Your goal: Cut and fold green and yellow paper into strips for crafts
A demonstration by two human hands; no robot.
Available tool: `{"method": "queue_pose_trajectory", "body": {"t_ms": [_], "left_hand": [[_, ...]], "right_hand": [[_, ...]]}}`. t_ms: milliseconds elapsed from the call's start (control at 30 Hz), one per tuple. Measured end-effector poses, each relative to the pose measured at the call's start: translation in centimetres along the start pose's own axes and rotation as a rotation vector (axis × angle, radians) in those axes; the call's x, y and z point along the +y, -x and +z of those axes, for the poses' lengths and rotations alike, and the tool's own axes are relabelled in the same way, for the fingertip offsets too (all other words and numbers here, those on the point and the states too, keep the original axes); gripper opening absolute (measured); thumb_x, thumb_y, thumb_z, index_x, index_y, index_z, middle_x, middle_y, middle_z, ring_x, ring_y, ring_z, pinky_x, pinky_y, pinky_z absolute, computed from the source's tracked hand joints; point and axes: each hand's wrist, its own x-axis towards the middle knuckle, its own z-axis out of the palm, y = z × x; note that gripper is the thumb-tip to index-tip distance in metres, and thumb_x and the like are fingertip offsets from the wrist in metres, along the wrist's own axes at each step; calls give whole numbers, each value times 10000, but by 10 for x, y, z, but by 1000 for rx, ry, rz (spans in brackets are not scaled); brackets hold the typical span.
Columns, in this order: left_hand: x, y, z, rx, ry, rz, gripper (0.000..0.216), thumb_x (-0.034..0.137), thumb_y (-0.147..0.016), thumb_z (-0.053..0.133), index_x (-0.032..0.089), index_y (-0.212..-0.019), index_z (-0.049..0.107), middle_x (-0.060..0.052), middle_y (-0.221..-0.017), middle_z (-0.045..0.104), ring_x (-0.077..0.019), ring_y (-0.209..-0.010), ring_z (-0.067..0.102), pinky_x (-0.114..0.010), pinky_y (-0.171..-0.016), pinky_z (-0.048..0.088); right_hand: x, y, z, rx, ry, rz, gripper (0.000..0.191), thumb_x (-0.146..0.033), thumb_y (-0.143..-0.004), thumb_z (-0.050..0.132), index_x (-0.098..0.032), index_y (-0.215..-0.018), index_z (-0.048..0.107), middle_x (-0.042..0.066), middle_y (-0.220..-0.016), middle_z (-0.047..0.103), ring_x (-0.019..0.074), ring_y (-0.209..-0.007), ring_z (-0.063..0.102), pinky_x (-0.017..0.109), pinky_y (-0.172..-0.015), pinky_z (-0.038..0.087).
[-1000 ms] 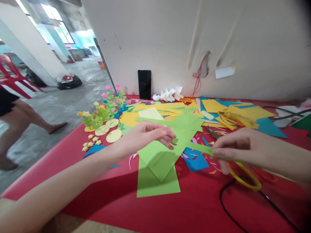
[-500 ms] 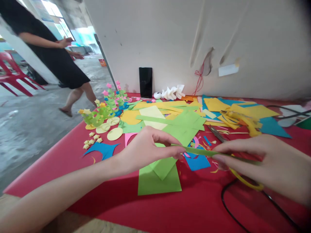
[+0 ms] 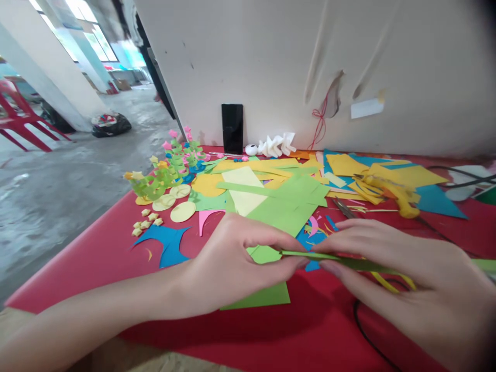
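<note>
A narrow green paper strip (image 3: pixel 354 262) is stretched between my two hands over the red tabletop. My left hand (image 3: pixel 232 258) pinches it near its left end with thumb and fingertips. Close beside, my right hand (image 3: pixel 411 279) grips the strip between thumb and fingers, and its far part shows past the wrist at the right edge. Under my left hand lie green paper sheets (image 3: pixel 267 297), partly covered. Scissors with yellow handles (image 3: pixel 383 283) lie behind my right hand, mostly hidden, their blades pointing away from me.
Yellow and green paper scraps (image 3: pixel 298 201) cover the table's middle. A yellow glue gun (image 3: pixel 403 201) lies right. Left are paper flower pieces (image 3: pixel 174 165), pale discs (image 3: pixel 183 212), small folded stars (image 3: pixel 145 225) and a blue scrap (image 3: pixel 170 243). A black phone (image 3: pixel 232 129) leans on the wall.
Both hands have come closer together and a little lower, with the right sliding left along the strip. The person walking at the left has mostly passed out of sight behind the panel.
</note>
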Motion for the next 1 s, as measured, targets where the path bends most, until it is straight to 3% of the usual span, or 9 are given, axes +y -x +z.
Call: {"method": "queue_pose_trajectory", "body": {"t_ms": [500,633,867,1000], "left_hand": [[-1,0,3,80,-107,106,101,155,-745,616,198,-791,695,60,-692,715,-67,-526,617,-129,-504,506],[0,0,4,93,-69,139,89,146,-717,651,172,-789,696,41,-708,721,-74,-557,636,-122,-538,517],[1,1,4,108,-1,138,73,117,-720,642,134,-769,695,-4,-734,726,-106,-631,669,-143,-602,540],[-1,2,4,90,-9,159,72,116,-729,631,129,-771,688,-14,-741,724,-115,-649,670,-164,-615,544]], "right_hand": [[-5,1,3,103,32,-2,75,-197,-771,571,-271,-771,582,-75,-711,673,125,-666,632,232,-682,513],[-9,-1,5,177,54,-16,89,-160,-735,604,-248,-748,589,-93,-706,663,76,-682,620,174,-795,451],[-6,7,7,25,72,27,169,-220,-836,477,-260,-784,633,-73,-772,667,110,-745,604,308,-875,396],[-6,8,6,59,71,-5,132,-191,-810,516,-235,-777,635,-64,-749,663,95,-712,600,283,-858,405]]}}
